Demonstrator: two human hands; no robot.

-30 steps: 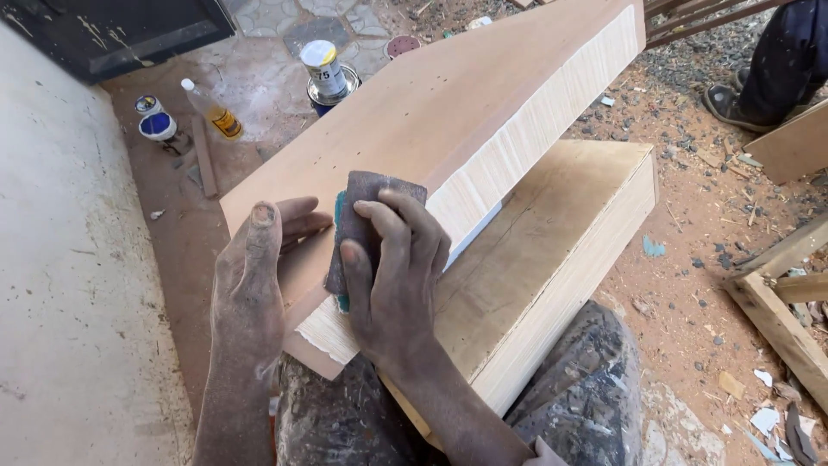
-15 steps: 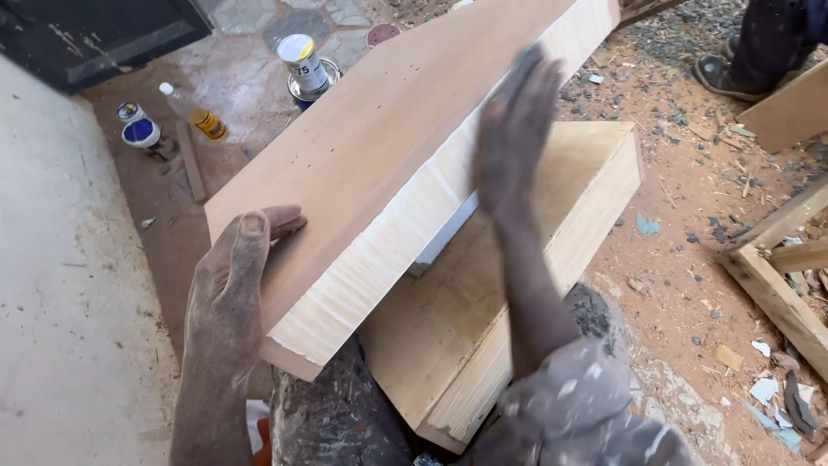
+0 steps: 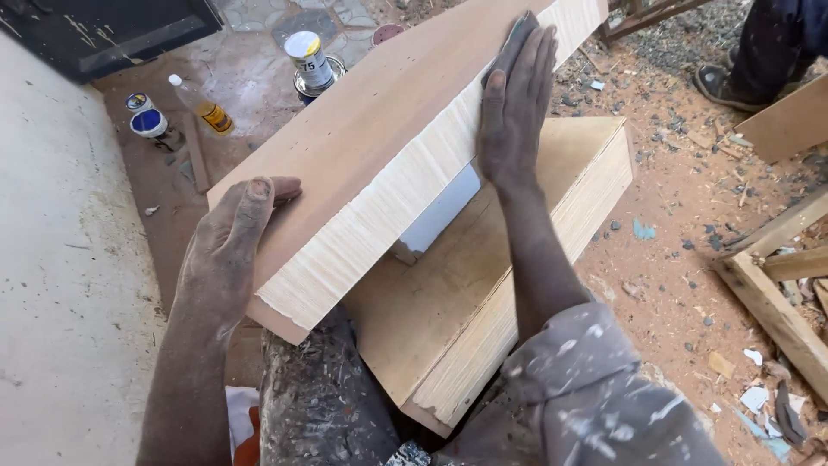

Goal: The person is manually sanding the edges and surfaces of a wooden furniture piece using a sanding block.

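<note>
A long wooden board [image 3: 371,112] with a brown top and a pale side face lies tilted across a flat wooden box [image 3: 448,293] on my lap. My left hand [image 3: 228,250] grips the board's near left corner, thumb on top. My right hand [image 3: 513,112] is stretched out flat against the pale side face near the far end. It presses a dark sheet of sandpaper [image 3: 520,26], which shows only past my fingertips. A white block [image 3: 440,211] sits under the board.
A tin can [image 3: 308,59], a small bottle [image 3: 203,105] and two little jars [image 3: 148,121] stand on the ground at the back left. Another person's shoe [image 3: 733,82] is at the far right. A wooden frame [image 3: 776,293] lies on the sawdust-strewn dirt at right.
My right hand slid the sandpaper from the near part of the board, beside my left hand, out to its far end. The left hand kept its hold on the corner.
</note>
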